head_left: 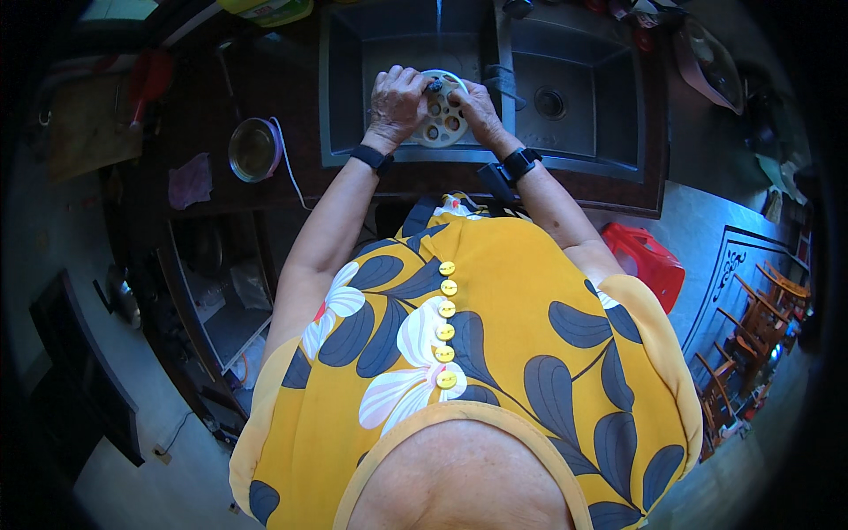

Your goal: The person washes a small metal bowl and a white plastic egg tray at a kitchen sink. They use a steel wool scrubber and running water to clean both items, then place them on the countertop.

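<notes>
A pale round plate with several holes (437, 130) is held tilted over the left basin of a double stainless-steel sink (411, 50). My right hand (479, 112) grips its right rim, thumb over the face. At the plate's upper left, my left hand (399, 103) has its fingertips on a small dark scrubber (434, 85), which touches the plate. Those curled fingers partly hide the scrubber and the plate's left edge. A thin stream of water (438, 16) falls into the basin just beyond the plate.
A grey cloth (503, 83) hangs over the sink divider, beside the right basin (563, 132). On the left counter are a round metal pan (253, 151), a pink cloth (189, 181) and a white cord (286, 162). A red plastic container (642, 262) stands below at right.
</notes>
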Tool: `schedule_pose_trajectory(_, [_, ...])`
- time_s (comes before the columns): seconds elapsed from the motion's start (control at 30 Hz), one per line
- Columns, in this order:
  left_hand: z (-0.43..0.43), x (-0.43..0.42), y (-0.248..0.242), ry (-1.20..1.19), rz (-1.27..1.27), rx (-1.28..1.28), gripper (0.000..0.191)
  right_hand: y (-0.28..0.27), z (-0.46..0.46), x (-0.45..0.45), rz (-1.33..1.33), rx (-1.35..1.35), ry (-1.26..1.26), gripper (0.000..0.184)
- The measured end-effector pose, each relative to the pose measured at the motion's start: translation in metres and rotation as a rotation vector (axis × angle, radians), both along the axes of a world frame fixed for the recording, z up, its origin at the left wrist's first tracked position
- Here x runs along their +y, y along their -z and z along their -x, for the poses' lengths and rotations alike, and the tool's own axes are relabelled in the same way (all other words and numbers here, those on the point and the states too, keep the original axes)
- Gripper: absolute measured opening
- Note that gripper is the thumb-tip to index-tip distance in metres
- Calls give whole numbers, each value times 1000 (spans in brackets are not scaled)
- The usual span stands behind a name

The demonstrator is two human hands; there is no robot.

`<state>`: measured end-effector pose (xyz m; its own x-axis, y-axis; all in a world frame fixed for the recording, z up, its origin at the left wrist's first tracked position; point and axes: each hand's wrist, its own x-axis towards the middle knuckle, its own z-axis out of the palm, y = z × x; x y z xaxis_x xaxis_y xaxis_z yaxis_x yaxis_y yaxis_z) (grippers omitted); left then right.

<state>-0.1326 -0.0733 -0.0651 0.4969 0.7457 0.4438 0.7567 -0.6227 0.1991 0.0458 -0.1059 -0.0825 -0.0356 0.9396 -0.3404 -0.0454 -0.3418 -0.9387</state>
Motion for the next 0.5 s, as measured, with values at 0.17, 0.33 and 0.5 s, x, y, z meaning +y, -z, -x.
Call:
schedule_pose_trajectory(0.17, [-15, -3, -18, -93, 283, -175, 25, 3, 5, 1, -209, -128, 1, 34])
schedule_pose_trajectory(0.33, [-23, 0, -28, -501, 1363, -1097, 33, 4, 10, 0, -384, -302, -40, 31])
schedule_pose_trajectory(0.5, [-17, 1, -13, -263, 708, -423, 27, -1, 12, 4, -424, -344, -31, 31])
